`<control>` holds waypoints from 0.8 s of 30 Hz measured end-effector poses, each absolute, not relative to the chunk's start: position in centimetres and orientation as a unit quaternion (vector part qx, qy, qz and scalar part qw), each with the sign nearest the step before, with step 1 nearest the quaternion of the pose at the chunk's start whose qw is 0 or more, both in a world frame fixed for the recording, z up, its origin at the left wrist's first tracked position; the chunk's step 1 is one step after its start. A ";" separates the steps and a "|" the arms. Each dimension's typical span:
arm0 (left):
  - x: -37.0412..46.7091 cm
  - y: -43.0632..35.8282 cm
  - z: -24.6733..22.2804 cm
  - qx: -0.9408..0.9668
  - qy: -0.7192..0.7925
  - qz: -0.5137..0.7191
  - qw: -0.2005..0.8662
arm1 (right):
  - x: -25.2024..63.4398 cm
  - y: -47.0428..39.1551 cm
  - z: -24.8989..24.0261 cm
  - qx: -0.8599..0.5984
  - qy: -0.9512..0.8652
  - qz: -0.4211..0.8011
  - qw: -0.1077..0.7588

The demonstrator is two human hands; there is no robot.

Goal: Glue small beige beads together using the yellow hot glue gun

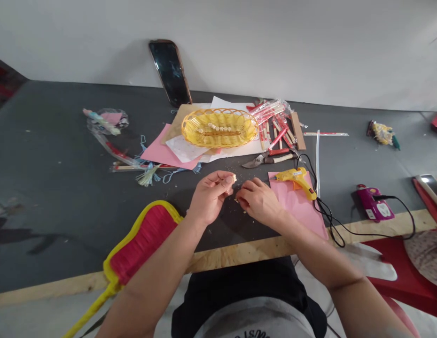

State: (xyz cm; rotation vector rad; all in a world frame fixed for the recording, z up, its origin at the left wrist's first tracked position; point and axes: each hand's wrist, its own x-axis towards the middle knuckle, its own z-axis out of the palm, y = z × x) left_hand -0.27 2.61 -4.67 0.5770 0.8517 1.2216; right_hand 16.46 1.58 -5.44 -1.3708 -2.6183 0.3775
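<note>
My left hand (210, 195) is raised just over the table's front part, its thumb and fingertips pinching a few small pale pieces (234, 178) that look like cut stick ends. Beside it my right hand (260, 202) is low at the tabletop, fingers curled down and pressed together among small pale bits; what they hold, if anything, is hidden. Beyond both hands stands a yellow woven basket (245, 136) with a few similar pale pieces inside. Pruning shears (271, 158) with red and pale handles lie ahead of my right hand.
A yellow glue gun (294, 177) rests on pink paper (303, 213), its cable running to a purple power box (375, 204). Wrapped chopsticks (275, 126) lie right of the basket. A phone (171, 72) leans on the wall. A yellow-edged red fan-shaped paddle (143, 241) overhangs the front edge.
</note>
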 end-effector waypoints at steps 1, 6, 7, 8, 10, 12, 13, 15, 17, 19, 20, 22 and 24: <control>-0.3 2.6 -4.7 0.260 0.382 0.544 0.700 | 16.5 1.6 -5.5 -0.458 -0.876 0.129 0.083; -0.3 2.6 -4.6 0.264 0.383 0.531 0.708 | 17.0 1.6 -5.7 -0.471 -0.864 0.142 0.109; -0.3 2.6 -4.6 0.264 0.382 0.532 0.708 | 17.1 1.7 -5.8 -0.475 -0.860 0.145 0.118; -0.3 2.7 -4.6 0.263 0.382 0.534 0.707 | 17.2 1.7 -5.8 -0.479 -0.856 0.148 0.128; -0.3 2.7 -4.6 0.259 0.383 0.536 0.706 | 17.3 1.8 -5.9 -0.482 -0.850 0.154 0.145; -0.4 2.7 -4.6 0.256 0.384 0.537 0.706 | 17.3 1.9 -6.1 -0.479 -0.850 0.158 0.151; -0.4 2.7 -4.6 0.255 0.383 0.537 0.707 | 17.2 1.9 -6.1 -0.475 -0.852 0.161 0.150; -0.4 2.7 -4.6 0.255 0.381 0.537 0.708 | 17.1 1.9 -6.2 -0.465 -0.858 0.163 0.143; -0.4 2.7 -4.7 0.256 0.379 0.538 0.708 | 16.9 1.8 -6.4 -0.457 -0.865 0.155 0.135; -0.4 2.7 -4.7 0.257 0.377 0.538 0.709 | 16.7 1.7 -6.5 -0.454 -0.872 0.136 0.123; -0.4 2.7 -4.8 0.257 0.375 0.538 0.710 | 16.6 1.7 -6.6 -0.455 -0.874 0.127 0.118; -0.4 2.7 -4.8 0.256 0.375 0.536 0.711 | 16.6 1.7 -6.6 -0.455 -0.872 0.124 0.129; -0.4 2.7 -4.7 0.256 0.379 0.533 0.712 | 16.8 1.7 -6.4 -0.454 -0.856 0.150 0.196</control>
